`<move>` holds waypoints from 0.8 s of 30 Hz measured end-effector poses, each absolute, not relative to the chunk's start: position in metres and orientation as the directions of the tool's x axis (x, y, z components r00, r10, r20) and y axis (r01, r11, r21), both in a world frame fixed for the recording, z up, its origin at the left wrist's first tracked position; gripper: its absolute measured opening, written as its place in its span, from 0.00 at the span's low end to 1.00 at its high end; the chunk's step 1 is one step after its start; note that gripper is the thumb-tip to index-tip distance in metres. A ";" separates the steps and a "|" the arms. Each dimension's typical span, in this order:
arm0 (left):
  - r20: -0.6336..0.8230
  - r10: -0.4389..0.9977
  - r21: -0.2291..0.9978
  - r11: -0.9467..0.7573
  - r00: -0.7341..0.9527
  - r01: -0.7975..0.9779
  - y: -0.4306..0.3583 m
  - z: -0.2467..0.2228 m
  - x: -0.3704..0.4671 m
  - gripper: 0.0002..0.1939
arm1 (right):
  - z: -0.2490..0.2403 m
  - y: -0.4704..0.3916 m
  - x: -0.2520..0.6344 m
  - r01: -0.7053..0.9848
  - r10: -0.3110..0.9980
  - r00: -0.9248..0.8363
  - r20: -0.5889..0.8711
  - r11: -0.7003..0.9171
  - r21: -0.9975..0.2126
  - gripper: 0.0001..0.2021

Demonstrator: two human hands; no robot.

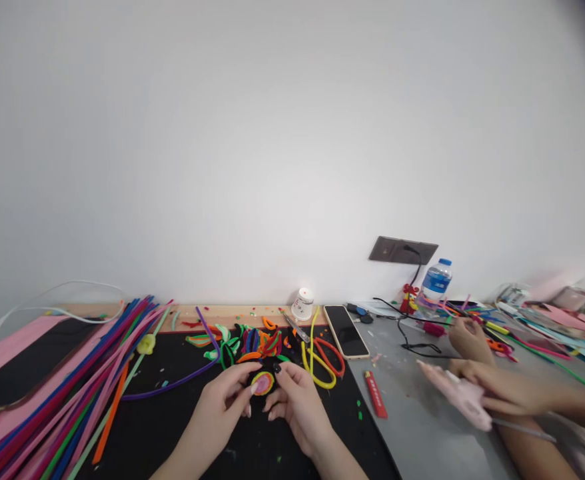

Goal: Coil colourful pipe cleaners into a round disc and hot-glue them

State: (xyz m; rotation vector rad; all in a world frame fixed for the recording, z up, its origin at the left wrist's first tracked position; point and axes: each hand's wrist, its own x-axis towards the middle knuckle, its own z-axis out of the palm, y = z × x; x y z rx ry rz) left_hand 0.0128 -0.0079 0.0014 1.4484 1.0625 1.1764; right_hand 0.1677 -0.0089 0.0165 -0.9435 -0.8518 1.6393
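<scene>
Between my two hands is a small round coil (262,383), pink in the middle with yellow, orange and black rings around it. My left hand (225,407) pinches its left side with thumb and fingers. At its right edge, the thumb and fingers of my right hand (295,403) are closed on it, with dark nails showing. Just behind the hands lies a pile of bent pipe-cleaner pieces (260,341) in green, orange, red and blue, on the black mat (172,427).
Long pipe cleaners (102,380) lie at left. Behind and right are scissors (297,328), with red and yellow loops, a paper cup (302,305), a phone (346,331) and a red lighter (375,395). Another person's hands (507,387) hold a pink tool (465,400) at right, near a bottle (436,283).
</scene>
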 end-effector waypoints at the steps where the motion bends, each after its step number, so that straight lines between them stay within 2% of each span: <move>1: 0.163 0.974 0.983 -0.173 0.159 0.057 -0.008 0.001 0.013 0.15 | 0.017 -0.009 0.168 -0.440 0.966 -0.189 -0.177 -0.244 -0.864 0.17; 5: 0.180 0.971 0.978 -0.194 0.159 0.073 -0.008 0.001 0.013 0.14 | 0.019 -0.009 0.168 -0.479 0.961 -0.193 -0.197 -0.268 -0.836 0.18; 24: 0.169 0.966 0.978 -0.188 0.196 0.084 -0.010 0.001 0.015 0.14 | 0.014 -0.007 0.169 -0.439 0.961 -0.176 -0.211 -0.269 -0.858 0.19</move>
